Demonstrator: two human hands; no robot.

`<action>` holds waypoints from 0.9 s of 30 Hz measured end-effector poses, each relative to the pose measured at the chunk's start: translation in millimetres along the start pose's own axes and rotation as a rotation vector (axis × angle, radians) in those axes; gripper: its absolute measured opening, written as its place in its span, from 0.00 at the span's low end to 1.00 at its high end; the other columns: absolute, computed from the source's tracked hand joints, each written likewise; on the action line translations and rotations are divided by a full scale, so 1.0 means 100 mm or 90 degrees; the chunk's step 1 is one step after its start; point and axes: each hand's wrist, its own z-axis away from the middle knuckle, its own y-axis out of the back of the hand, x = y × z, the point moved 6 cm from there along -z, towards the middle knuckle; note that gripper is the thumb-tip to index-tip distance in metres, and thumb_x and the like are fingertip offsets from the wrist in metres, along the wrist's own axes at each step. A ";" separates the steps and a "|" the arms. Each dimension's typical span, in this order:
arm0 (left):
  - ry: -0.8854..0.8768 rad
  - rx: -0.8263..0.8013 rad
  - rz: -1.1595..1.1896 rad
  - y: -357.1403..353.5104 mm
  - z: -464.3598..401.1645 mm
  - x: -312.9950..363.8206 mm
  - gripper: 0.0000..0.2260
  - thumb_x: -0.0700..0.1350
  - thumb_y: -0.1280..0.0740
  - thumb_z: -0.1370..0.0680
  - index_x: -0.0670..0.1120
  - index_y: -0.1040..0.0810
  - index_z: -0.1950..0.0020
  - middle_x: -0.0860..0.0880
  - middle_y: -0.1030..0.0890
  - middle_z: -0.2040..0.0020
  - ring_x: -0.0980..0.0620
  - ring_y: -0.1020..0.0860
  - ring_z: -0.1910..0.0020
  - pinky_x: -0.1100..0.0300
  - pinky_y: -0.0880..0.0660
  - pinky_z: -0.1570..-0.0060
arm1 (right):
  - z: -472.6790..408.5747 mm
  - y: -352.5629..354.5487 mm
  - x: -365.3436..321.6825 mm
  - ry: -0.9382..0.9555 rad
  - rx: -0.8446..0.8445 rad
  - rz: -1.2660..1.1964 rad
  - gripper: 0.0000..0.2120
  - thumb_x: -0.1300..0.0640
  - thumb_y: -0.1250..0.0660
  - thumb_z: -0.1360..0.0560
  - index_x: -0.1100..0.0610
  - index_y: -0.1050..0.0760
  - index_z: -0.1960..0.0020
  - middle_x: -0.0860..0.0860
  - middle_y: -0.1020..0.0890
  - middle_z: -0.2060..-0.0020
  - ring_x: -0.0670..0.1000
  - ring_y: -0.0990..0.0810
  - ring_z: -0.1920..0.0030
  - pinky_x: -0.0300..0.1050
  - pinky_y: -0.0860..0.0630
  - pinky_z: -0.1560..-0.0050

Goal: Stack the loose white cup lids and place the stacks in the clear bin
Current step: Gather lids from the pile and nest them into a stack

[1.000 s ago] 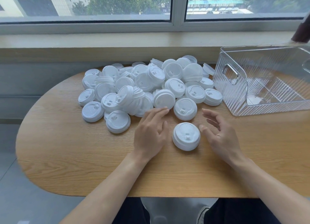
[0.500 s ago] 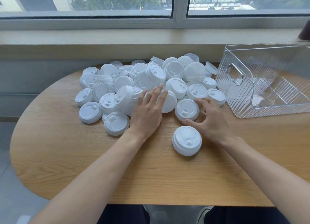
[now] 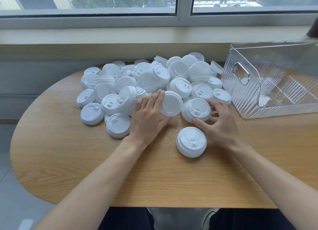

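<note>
since the earlier pics both hands went fwd off the table (image 3: 68,161) & into the heap, so now the left hand (image 3: 148,119) holds a tipped lid (image 3: 172,105) btwn thumb & fingers, and the right hand (image 3: 222,124) has thumb & fingers curled round a small stack (image 3: 197,110), not wide at all. near me sits one short stack (image 3: 191,142) alone, w/ the big pile of loose lids (image 3: 146,80) behind the hands and the clear bin (image 3: 240,85) far right. i think it's the stacking step, and next each lid must sit flat on a stack.
</note>
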 end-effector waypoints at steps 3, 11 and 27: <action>0.014 0.021 0.046 0.09 0.16 0.05 0.36 0.56 0.23 0.25 0.40 0.28 0.23 0.43 0.23 0.29 0.42 0.23 0.34 0.50 0.31 0.33 | 0.12 0.05 0.03 -0.011 0.002 -0.035 0.36 0.49 0.17 0.31 0.55 0.26 0.28 0.47 0.25 0.36 0.41 0.21 0.43 0.26 0.26 0.47; 0.135 -0.064 0.222 0.23 0.50 0.08 0.34 0.58 0.23 0.27 0.47 0.27 0.25 0.44 0.25 0.35 0.44 0.24 0.37 0.49 0.24 0.37 | 0.45 0.17 0.07 -0.046 0.027 -0.128 0.39 0.36 0.22 0.34 0.47 0.27 0.27 0.40 0.24 0.37 0.43 0.19 0.43 0.45 0.20 0.41; 0.214 -0.182 0.057 0.18 0.77 -0.04 0.38 0.77 0.38 0.30 0.50 0.24 0.33 0.52 0.24 0.41 0.48 0.27 0.40 0.52 0.31 0.38 | 0.68 0.14 -0.12 0.016 -0.013 -0.122 0.34 0.44 0.24 0.30 0.52 0.27 0.27 0.43 0.23 0.34 0.44 0.23 0.35 0.41 0.25 0.37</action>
